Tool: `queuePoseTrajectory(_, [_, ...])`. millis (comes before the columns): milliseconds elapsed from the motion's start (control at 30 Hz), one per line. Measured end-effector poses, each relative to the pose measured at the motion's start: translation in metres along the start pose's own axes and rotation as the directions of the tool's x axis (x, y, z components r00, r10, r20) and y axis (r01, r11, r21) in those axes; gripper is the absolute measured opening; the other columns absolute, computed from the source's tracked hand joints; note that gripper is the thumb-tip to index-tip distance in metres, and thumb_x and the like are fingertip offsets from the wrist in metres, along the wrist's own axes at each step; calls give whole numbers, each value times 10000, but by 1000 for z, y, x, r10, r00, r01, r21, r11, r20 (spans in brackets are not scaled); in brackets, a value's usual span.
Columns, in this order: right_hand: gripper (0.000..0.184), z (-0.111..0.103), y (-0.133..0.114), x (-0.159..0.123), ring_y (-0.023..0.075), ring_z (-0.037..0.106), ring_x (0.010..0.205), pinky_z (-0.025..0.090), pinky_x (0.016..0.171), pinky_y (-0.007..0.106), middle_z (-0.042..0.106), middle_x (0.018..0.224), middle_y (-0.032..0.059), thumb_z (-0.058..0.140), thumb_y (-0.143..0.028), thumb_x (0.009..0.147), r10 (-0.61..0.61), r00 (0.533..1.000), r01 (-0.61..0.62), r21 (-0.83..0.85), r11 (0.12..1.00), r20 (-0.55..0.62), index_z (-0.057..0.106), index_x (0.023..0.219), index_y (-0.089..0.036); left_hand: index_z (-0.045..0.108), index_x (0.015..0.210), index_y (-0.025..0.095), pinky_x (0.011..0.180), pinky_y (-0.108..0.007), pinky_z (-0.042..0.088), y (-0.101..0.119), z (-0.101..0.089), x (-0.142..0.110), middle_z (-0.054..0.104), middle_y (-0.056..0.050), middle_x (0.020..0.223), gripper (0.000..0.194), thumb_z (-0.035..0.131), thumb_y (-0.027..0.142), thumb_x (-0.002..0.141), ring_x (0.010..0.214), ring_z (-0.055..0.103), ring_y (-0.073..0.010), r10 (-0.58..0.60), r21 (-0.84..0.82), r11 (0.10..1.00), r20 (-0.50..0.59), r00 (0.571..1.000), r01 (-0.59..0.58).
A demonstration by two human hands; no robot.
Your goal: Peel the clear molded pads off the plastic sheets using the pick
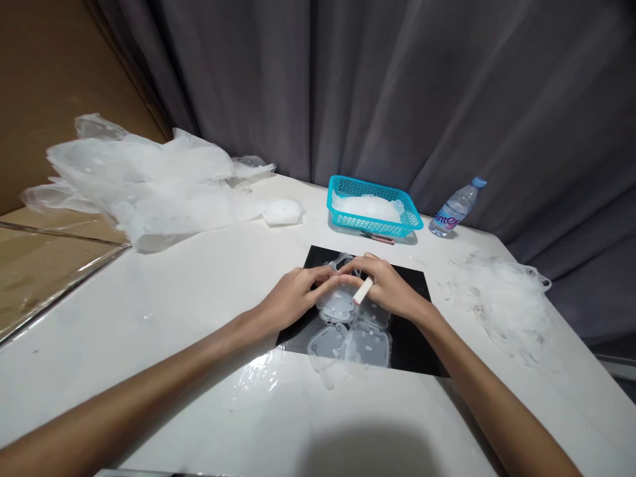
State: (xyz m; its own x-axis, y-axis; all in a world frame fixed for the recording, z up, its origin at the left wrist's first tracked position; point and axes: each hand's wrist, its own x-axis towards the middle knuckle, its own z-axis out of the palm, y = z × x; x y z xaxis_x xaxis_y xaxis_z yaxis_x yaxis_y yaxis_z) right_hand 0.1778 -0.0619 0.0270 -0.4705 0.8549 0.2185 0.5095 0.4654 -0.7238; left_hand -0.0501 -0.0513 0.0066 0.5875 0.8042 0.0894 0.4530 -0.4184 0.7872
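While the left hand (293, 295) pins a translucent plastic piece (336, 301) flat on the black mat (415, 338), the right hand (390, 288), gripping a small white stick (363, 290), works at that piece's edge.

White table (209, 291), glossy. At centre, black mat (412, 331). At 12 o'clock, turquoise basket (373, 207); at 1, water bottle (454, 211) lying down. At 10, heaped clear plastic bags (144, 182). At 3, pile of clear scraps (501, 298).
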Motion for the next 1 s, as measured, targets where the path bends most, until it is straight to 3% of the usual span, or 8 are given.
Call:
queuePoseTrajectory(167, [191,-5,13,14,202,638,798,477,735,310,743,822,25,700,-375,908,127,992,-128,85,988,9,759,826,-212,705,1024,218,663,-304,449,6,12,-8,706,-40,813,344,397,349,1100,717,649,-197,250,378,899,-25,968,-223])
queuePoseTrajectory(267, [105,1,26,21,212,640,814,453,723,304,727,832,37,649,-279,893,276,945,-282,-8,959,-177,694,822,-215,700,1016,220,727,-324,486,13,22,-18,736,-73,860,287,420,201,1077,848,697,-229,428,531,763,15,904,-370])
queuePoseTrajectory(367, [83,6,33,26,241,622,864,409,746,322,706,871,60,610,-238,909,322,896,-361,-79,929,-304,630,829,-234,684,971,232,731,-327,481,16,22,-21,739,-60,850,228,477,218,1067,848,704,-226,479,583,719,-19,878,-380])
queuePoseTrajectory(467, [110,2,35,28,247,613,861,382,753,328,700,883,63,599,-237,927,327,887,-380,-113,918,-327,597,816,-239,617,843,216,684,-332,450,12,12,-16,694,-40,757,278,484,314,1066,708,659,-205,380,542,808,-183,907,-229])
queuePoseTrajectory(600, [132,-6,37,23,224,611,832,387,742,319,716,923,51,580,-273,961,320,891,-364,-86,927,-323,576,836,-233,566,939,219,643,-295,439,5,1,-6,696,1,745,298,433,443,1084,634,613,-162,62,136,990,-252,966,-28])
queuePoseTrajectory(700, [214,-7,33,14,199,612,817,415,737,306,713,949,33,553,-420,1011,274,911,-287,2,958,-307,586,911,-233,537,931,222,662,-287,443,7,0,-2,728,2,768,333,458,514,1070,680,623,-166,-106,-140,988,-249,963,72])
queuePoseTrajectory(800, [301,-3,27,4,199,588,849,413,767,309,708,928,25,572,-505,1003,191,946,-183,57,982,-262,641,905,-230,519,937,220,669,-281,445,9,1,2,758,-13,831,310,509,510,1045,707,626,-163,-165,-315,945,-219,962,90])
queuePoseTrajectory(1000, [206,5,21,3,164,552,739,388,694,295,720,829,12,674,-388,930,157,986,-132,304,943,-60,740,886,-198,522,922,216,661,-274,438,4,0,8,700,18,713,225,587,422,986,679,611,-160,-176,-382,919,-174,969,99])
